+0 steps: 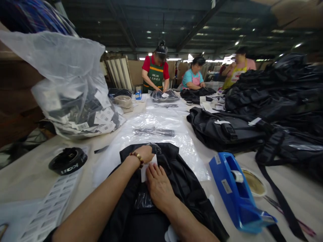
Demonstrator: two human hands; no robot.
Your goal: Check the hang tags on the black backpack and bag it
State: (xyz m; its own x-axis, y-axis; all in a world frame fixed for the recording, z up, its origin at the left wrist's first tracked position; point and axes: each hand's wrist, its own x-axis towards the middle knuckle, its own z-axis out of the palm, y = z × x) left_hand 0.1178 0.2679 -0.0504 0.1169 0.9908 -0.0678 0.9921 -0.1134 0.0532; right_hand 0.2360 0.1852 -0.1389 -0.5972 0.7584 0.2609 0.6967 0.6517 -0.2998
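A black bag (174,174) lies on the table in front of me, with a white paper tag (144,174) on its middle. My left hand (146,154), a beaded bracelet (137,158) at its wrist, is closed at the tag's upper end; what its fingers hold is hidden. My right hand (160,185) lies with its fingers stretched out over the tag's right side and the bag. Below the tag, a shiny clear plastic piece (143,200) shows on the bag. Beyond the bag, clear plastic bags (161,122) are spread flat on the table.
A blue tape dispenser (227,188) and scissors (275,203) are at right, with black bags (227,131) piled behind. On the left are a black strap roll (68,161), a label sheet (52,205) and a plastic sack of tags (83,107). Several people (155,74) stand across the table.
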